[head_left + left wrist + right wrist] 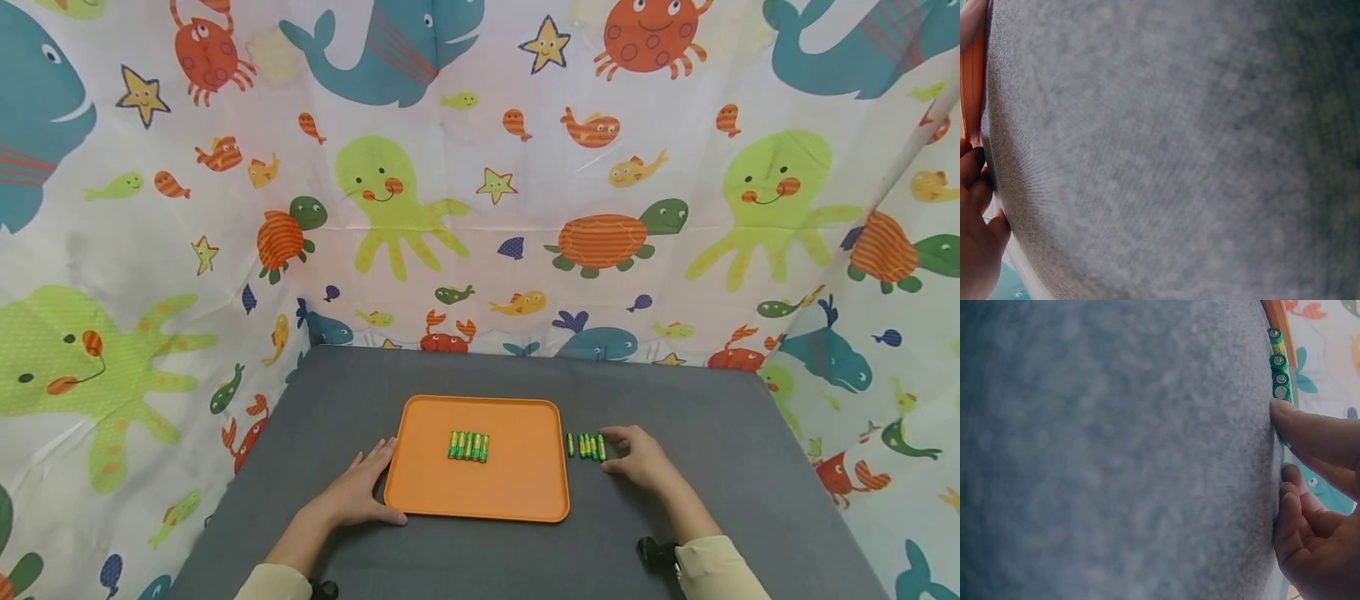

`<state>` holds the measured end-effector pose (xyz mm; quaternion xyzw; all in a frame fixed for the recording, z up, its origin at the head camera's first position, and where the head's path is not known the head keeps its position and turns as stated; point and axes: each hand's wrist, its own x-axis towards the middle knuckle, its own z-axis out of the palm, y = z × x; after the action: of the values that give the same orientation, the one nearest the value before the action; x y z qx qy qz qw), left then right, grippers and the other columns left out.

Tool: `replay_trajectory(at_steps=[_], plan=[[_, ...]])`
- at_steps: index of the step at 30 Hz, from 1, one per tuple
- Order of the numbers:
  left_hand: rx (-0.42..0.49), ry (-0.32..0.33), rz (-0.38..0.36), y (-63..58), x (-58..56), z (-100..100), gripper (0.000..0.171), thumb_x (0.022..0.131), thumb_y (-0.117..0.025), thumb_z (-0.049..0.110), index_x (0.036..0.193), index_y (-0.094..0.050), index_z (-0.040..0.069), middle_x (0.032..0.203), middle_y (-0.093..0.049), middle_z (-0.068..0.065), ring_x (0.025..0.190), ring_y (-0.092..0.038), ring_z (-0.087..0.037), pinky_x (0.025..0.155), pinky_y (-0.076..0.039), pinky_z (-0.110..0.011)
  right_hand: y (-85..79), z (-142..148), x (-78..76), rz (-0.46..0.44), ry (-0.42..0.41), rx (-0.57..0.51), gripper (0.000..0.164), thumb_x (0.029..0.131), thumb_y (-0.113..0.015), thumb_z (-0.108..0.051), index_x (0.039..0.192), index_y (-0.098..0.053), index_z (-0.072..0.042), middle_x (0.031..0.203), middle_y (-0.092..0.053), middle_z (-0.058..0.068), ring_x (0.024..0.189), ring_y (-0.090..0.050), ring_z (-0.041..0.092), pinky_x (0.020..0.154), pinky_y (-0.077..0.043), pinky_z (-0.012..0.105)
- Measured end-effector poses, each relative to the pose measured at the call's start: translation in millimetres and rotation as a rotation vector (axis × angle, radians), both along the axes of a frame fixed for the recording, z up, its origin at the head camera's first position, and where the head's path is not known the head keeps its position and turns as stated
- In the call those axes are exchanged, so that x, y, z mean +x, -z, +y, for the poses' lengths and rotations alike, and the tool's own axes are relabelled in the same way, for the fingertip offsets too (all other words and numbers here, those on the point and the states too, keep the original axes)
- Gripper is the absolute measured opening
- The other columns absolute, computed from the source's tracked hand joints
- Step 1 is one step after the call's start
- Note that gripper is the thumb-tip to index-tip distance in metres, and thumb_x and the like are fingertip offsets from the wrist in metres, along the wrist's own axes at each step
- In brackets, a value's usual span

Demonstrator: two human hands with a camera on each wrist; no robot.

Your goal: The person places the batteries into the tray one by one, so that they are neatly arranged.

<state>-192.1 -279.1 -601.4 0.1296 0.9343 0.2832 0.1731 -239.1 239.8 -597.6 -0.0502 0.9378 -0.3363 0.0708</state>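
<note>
- And here's the end battery (602,447), lying on the grey counter (525,554) right at the tips of the right hand
- The right hand (637,458) has a narrow pinch on it, forefinger at the far end, thumb at the near end; in the right wrist view the other fingers are bent below
- Just left of that hand, three more batteries (588,447) lie side by side with the end one, all pointing away from the person
- Further left, a lone battery (570,445), set slightly apart, between that little group and the tray
- Left again, and squarely between the two hands, the orange tray (480,492), carrying a tight row of five batteries (468,447) near its middle
- Over at the tray's left edge, the left hand (363,487), spread wide, fingers up the side, thumb at the near corner, bracing it
- Behind the hands come the pale sleeves (720,567), with a dark device (656,554) at the right wrist
- And beyond both hands, a white cloth backdrop (480,242) full of whales, crabs, turtles and octopuses
</note>
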Motion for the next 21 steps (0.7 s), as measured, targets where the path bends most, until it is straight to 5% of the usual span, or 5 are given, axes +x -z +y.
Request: replay_trajectory(at_steps=[13,21], plan=[[-0.001,0.0,-0.002,-2.2,0.8,0.7,0.136,0.062,-0.089,0.064,0.163,-0.015,0.012,0.17,-0.016,-0.006,0.157,-0.012,-0.028,0.125,-0.006,-0.06,2.2,0.7,1.4,0.05,0.071,-0.039,0.057,0.076,-0.086,-0.012,0.128,-0.064,0.0,0.118,-0.066,0.021,0.107,-0.065,0.038,0.088,-0.054,0.055],[0.004,-0.003,-0.002,-2.2,0.9,1.0,0.136,0.062,-0.088,0.064,0.163,-0.015,0.012,0.17,-0.016,-0.006,0.158,-0.012,-0.029,0.125,-0.005,-0.06,-4.1,-4.0,3.0,0.004,0.118,-0.218,0.059,0.082,-0.078,-0.004,0.137,-0.057,0.001,0.124,-0.068,0.025,0.113,-0.067,0.039,0.078,-0.061,0.04]])
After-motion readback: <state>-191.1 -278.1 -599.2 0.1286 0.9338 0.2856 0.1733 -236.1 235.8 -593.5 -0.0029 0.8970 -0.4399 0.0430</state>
